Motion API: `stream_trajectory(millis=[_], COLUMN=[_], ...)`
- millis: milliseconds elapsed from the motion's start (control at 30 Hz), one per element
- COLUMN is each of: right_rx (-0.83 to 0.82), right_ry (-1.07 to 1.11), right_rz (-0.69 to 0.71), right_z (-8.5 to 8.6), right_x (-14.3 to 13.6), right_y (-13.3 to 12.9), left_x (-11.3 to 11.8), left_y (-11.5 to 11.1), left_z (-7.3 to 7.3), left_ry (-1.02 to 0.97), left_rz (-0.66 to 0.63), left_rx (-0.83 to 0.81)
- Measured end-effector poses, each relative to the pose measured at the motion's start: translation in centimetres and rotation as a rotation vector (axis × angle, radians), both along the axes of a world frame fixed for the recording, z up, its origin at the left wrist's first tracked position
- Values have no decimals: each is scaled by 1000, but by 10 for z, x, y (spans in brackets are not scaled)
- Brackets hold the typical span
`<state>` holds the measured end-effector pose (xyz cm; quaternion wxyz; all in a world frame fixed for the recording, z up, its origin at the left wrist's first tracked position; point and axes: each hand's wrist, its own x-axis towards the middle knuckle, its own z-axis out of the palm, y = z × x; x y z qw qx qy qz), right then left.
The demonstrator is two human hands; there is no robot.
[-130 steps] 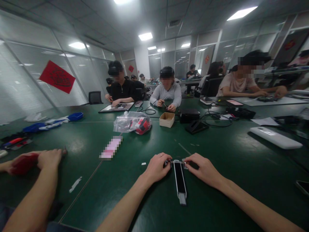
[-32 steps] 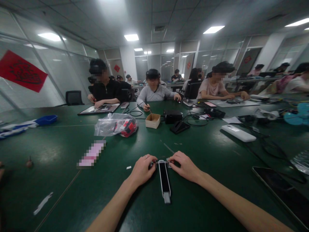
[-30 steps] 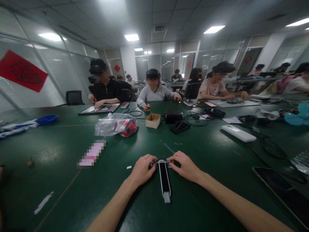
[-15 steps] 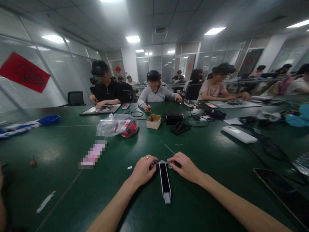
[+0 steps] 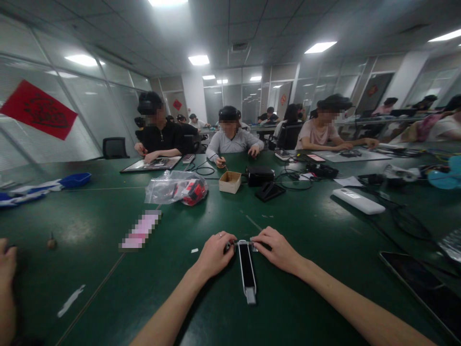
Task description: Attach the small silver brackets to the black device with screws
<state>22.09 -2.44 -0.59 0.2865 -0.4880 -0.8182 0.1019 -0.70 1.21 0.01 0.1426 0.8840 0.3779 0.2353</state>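
Observation:
A slim black panel with a white frame [image 5: 247, 266] lies lengthwise on the green table, a grey block at its near end. Small metal pieces stick out on both sides of its far end. My left hand [image 5: 216, 252] is closed, fingertips pinching the metal piece on the left. On the opposite side, my right hand [image 5: 275, 247] pinches the right metal piece [image 5: 255, 246] between thumb and fingers. The fingers partly hide both pieces, and their exact shape is too small to make out.
Beyond my hands are a plastic bag with red parts [image 5: 176, 187], a small cardboard box [image 5: 229, 183] and a black box [image 5: 259, 175]. A white case [image 5: 358, 201] and a dark tablet [image 5: 421, 288] lie right. Another person's hand [image 5: 7, 269] shows at the left edge.
My hands and the framed panel stay practically in place. At the left edge, another person's hand has come further into view. The person opposite has drawn one hand inward.

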Motion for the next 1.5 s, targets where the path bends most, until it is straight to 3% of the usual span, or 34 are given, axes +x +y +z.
stream_trajectory(millis=[467, 900, 1500], right_rx=[2, -32, 7], right_ry=[59, 45, 23], right_rz=[57, -17, -12], right_z=[1, 0, -2], right_x=[0, -1, -1], right_y=[0, 0, 0], left_x=[0, 0, 0], left_y=[1, -1, 0], left_z=[-2, 0, -1], left_ry=[-6, -2, -1], left_rz=[-7, 1, 0], left_rx=[4, -7, -9])
